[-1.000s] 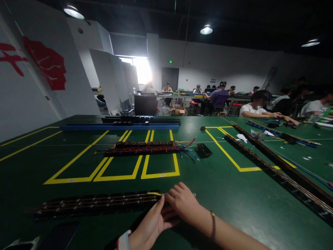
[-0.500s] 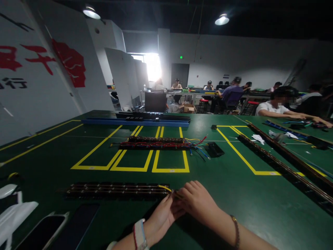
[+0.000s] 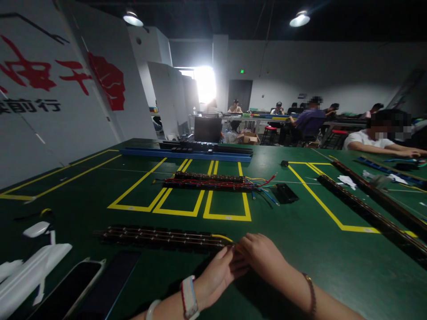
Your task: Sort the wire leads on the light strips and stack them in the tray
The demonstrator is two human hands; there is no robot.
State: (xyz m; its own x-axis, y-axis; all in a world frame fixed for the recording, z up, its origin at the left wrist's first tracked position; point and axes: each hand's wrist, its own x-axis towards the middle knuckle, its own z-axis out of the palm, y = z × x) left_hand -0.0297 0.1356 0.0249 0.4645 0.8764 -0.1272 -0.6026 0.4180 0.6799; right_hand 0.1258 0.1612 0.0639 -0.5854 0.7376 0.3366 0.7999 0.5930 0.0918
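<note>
A dark strip-like module [image 3: 160, 239] with thin metal rods along its top lies crosswise on the green table in front of me. From its right end a yellow wire [image 3: 222, 238] runs into my fingers. My left hand [image 3: 222, 273] is closed at that end, thumb up, its fingertips against the wire. Over it bends my right hand [image 3: 265, 255], its curled fingers pinching the same wire. The wire's far end is hidden between the two hands.
Beyond lies a similar module [image 3: 210, 180] with red and blue wires, beside a small black box [image 3: 286, 193]. Long dark strips [image 3: 373, 211] lie at right; blue rails [image 3: 187, 154] at the back. Phones [image 3: 106, 284] and a white stand [image 3: 36, 271] are at left. A co-worker [image 3: 370, 142] sits at right.
The view has turned a little left, so everything appears shifted right. Both hands stay together at the module's right end, with the yellow wire still in the fingers.
</note>
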